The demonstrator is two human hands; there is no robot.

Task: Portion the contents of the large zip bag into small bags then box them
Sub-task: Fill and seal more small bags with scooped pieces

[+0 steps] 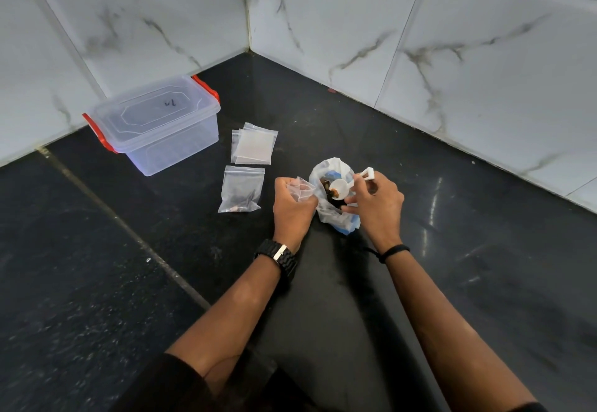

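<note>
Fingers of the right hand (376, 205) curled round a white scoop (347, 185), pinching its handle; the handle end sticks up past the knuckles. Scoop bowl faces up, carries a small brown bit, sits over the mouth of the big bag (336, 205). Big bag stands open on the black counter (452, 250), between the two hands, dark contents showing inside, blue print on its side. Left hand (292, 209) fingers curled too, gripping a small clear bag (300, 189) near its top; whether its mouth is open, can't tell. Small bag just beside the big bag's left edge, touching or nearly so. Black watch (279, 256) on the left wrist, black band (392, 251) on the right wrist.

Left of the hands a filled small bag (241, 189) lies flat on the counter, dark pieces at its bottom. Behind it, a loose stack of empty bags (253, 144), overlapping. Further left, near the wall, a clear box (155, 124) with lid on and red latches at both ends. White marbled tiles (452, 40) meet in a corner behind.
</note>
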